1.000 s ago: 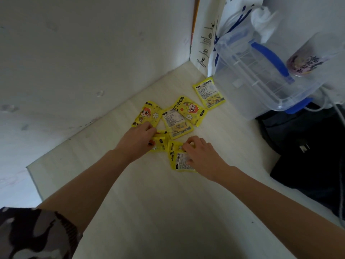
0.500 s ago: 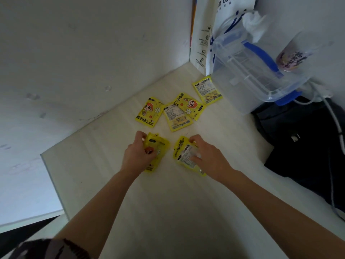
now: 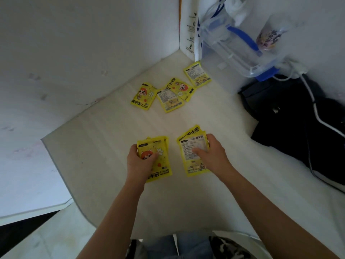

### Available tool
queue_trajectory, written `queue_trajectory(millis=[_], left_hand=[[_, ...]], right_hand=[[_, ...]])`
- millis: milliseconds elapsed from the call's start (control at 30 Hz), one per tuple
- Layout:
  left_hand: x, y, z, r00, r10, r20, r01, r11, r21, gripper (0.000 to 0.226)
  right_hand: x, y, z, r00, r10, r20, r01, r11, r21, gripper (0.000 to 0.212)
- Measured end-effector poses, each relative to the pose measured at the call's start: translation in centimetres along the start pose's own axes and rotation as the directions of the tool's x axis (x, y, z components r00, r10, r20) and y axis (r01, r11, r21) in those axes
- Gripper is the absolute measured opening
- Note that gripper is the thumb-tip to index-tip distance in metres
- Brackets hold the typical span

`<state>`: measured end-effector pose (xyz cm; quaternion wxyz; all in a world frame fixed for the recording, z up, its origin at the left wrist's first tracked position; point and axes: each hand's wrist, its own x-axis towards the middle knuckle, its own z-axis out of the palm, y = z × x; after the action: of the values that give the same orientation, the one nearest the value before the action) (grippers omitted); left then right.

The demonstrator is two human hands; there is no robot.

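Well, these are hand-warmer packets: light, flat, soft pouches with a slick skin, so I judge they will slide over each other and fan out if held loosely. The best hold is to clamp a whole stack between thumb and fingers near one edge.

My left hand (image 3: 138, 163) grips the left stack (image 3: 161, 146) low in the middle of the frame, thumb on the printed face, fingers (image 3: 133, 149) curled round its left edge. My right hand (image 3: 214, 156) grips the right stack (image 3: 188, 144) just to the right, thumb on the label side, fingers wrapped over the right edge. I cannot tell whether the stacks touch the table (image 3: 112, 137).

Each stack shows at least two packets, going by the edges peeking out on top. Four loose packets (image 3: 142, 96) lie in the upper middle, two overlapping. One clear box (image 3: 233, 53) and one black bag (image 3: 289, 118) sit at the right.
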<state>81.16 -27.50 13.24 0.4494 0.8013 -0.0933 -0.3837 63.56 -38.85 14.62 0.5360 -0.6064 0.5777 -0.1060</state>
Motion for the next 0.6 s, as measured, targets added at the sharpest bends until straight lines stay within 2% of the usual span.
queue_trajectory(millis=[100, 333, 600], left_hand=[[-1.2, -1.1, -0.7, 0.999, -0.009, 0.032, 0.009, 1.0, 0.003, 0.033], [-4.6, -4.0, -3.0, 0.977, 0.088, 0.194, -0.108, 0.99, 0.094, 0.029], [-9.6, -7.8, -4.0, 0.905, 0.122, 0.408, -0.224, 0.951, 0.211, 0.029]], right_hand=[[-2.6, 1.1, 0.5, 0.998, 0.045, -0.04, -0.041, 0.996, 0.081, 0.029], [-9.1, 5.0, 3.9, 0.97, 0.128, -0.206, -0.098, 0.984, 0.149, 0.032], [-18.2, 9.5, 6.0, 0.89, 0.271, -0.367, -0.147, 0.932, 0.33, 0.029]])
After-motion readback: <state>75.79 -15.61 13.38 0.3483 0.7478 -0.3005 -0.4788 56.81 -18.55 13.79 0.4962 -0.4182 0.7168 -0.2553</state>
